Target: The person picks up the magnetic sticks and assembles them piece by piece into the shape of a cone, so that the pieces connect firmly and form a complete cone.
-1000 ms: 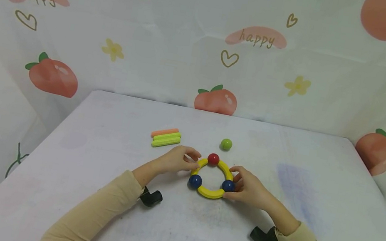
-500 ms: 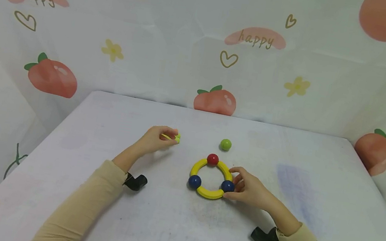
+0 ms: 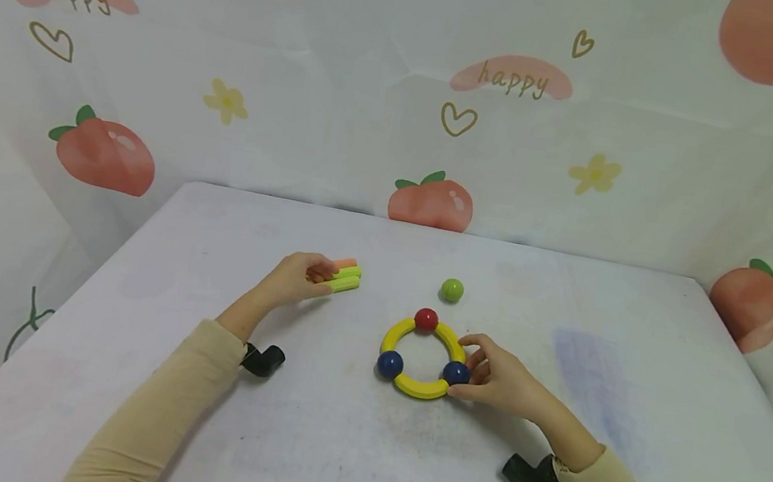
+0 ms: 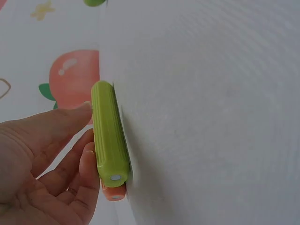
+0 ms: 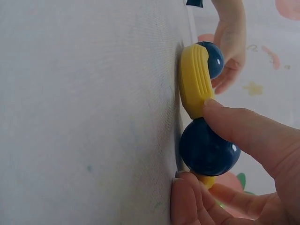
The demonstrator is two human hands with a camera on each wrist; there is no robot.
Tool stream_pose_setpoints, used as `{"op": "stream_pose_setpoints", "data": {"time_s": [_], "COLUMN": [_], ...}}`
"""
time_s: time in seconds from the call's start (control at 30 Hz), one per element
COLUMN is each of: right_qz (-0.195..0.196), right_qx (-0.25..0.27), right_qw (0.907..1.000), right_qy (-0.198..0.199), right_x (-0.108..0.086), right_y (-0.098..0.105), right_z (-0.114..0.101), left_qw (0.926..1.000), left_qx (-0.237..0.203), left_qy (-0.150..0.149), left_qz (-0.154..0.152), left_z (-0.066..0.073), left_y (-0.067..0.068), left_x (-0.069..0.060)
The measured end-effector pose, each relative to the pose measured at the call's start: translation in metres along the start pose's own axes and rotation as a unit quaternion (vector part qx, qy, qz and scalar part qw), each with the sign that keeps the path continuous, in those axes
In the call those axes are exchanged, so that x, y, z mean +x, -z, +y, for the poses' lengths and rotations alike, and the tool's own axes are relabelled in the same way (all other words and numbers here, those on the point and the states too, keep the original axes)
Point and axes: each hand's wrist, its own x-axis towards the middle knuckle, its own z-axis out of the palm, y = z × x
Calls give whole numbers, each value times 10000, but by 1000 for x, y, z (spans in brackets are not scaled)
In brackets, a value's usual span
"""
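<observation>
A ring of yellow curved pieces, two blue balls and a red ball lies on the table. My right hand holds the ring's right side, its thumb on a yellow piece and its fingers beside the near blue ball. Over the left ends of a row of sticks rests my left hand. Its thumb meets the upper edge of a ribbed light green stick, with loosely bent fingers beside it. Another light green stick and an orange stick lie behind, partly hidden.
A small green ball sits behind the ring. Black curved pieces stick out below both sleeves. A printed fabric backdrop hangs along the table's back edge.
My left hand has left the ring's left side, moved over the sticks, then drawn slightly left, uncovering their right ends. My right hand and the ring have stayed in place.
</observation>
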Motion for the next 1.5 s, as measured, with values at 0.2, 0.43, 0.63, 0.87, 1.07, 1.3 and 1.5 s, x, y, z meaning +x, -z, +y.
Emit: {"op": "stream_pose_setpoints", "data": {"time_s": [0.2, 0.43, 0.63, 0.87, 1.07, 1.3, 1.5], "right_qz": [-22, -18, -31, -31, -56, -78, -101], "right_qx": [72, 56, 23, 23, 60, 105, 107], "right_qw": [10000, 10000, 10000, 10000, 10000, 9999, 9999], "right_qy": [-4, 30, 51, -20, -49, 10, -13], "right_x": [-1, -1, 1, 2, 1, 0, 0], "right_y": [0, 0, 1, 0, 1, 1, 1], "right_z": [-2, -1, 1, 1, 0, -2, -2], "left_qw": [9992, 9988, 9997, 9965, 9902, 9851, 9815], "left_qx": [344, 408, 187, -762, -1295, -1483, -1602], "left_qy": [-214, -270, -103, -321, -448, -571, -791], "left_qz": [24, -63, -69, -76, -252, -653, -691], "left_z": [0, 1, 7, 19, 34, 50, 60], "left_y": [1, 2, 1, -2, -11, -26, -37], "left_x": [-2, -2, -3, 1, 4, 9, 11]}}
